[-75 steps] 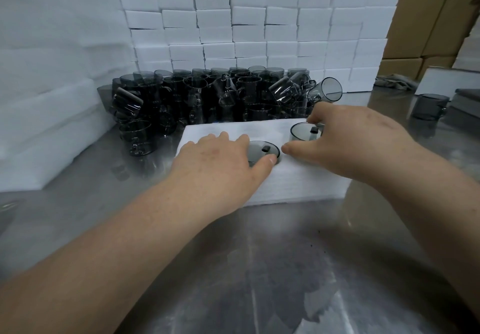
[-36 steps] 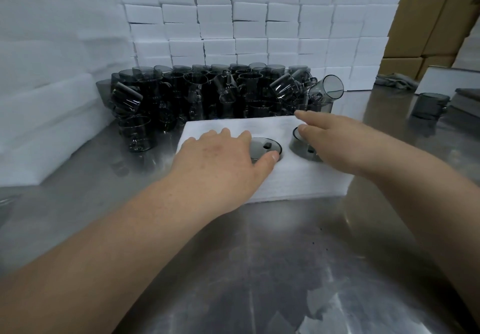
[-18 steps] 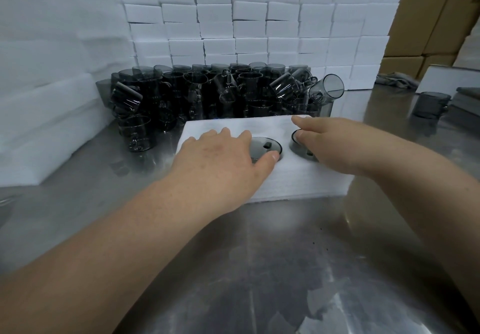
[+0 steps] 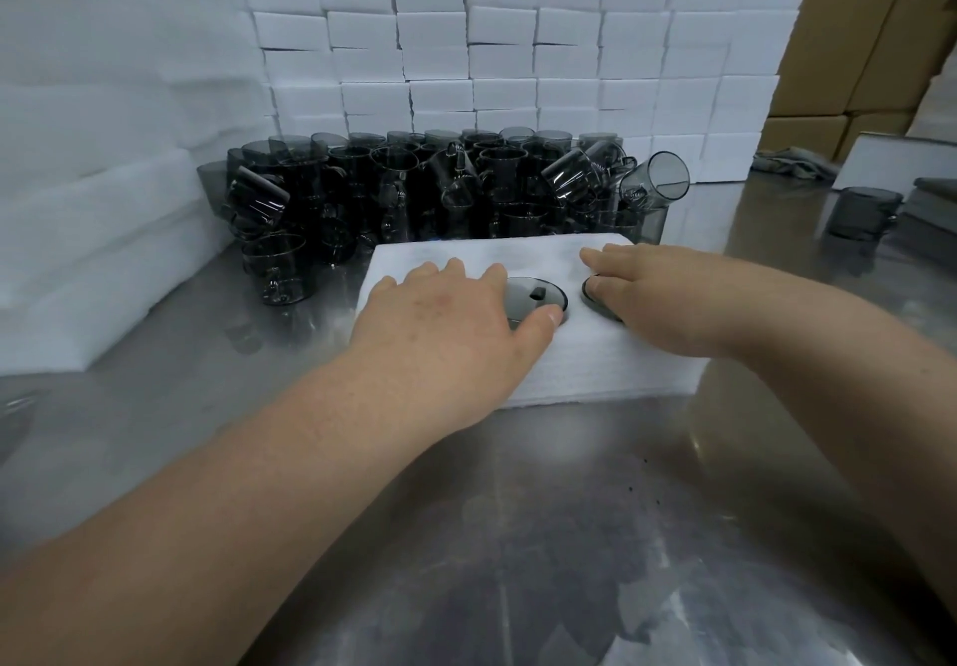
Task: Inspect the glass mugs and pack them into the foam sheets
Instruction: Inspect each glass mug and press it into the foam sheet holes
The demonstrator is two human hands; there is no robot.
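Two smoky glass mugs sit sunk in a white foam sheet point(image 4: 585, 370), rims about level with its top. First mug point(image 4: 536, 296) lies between the hands, rim and handle visible. Second mug point(image 4: 596, 304) is mostly covered by the right hand point(image 4: 660, 300), so only a dark edge shows. The right hand's fingers are straight and lie flat on top of it, probably pressing. Left hand point(image 4: 445, 326) is flat on the foam, fingers spread, thumb tip at the first mug's rim. Foam sheet lies on the steel tabletop point(image 4: 518, 536). Beyond both hands, a pile of loose mugs point(image 4: 440, 189), some tipped over. Behind the pile, a wall of stacked foam blocks point(image 4: 518, 44). Left of the left hand, foam sheet stacks point(image 4: 103, 251). Far right of the right hand, a lone mug point(image 4: 862, 212) and cardboard boxes point(image 4: 854, 44).
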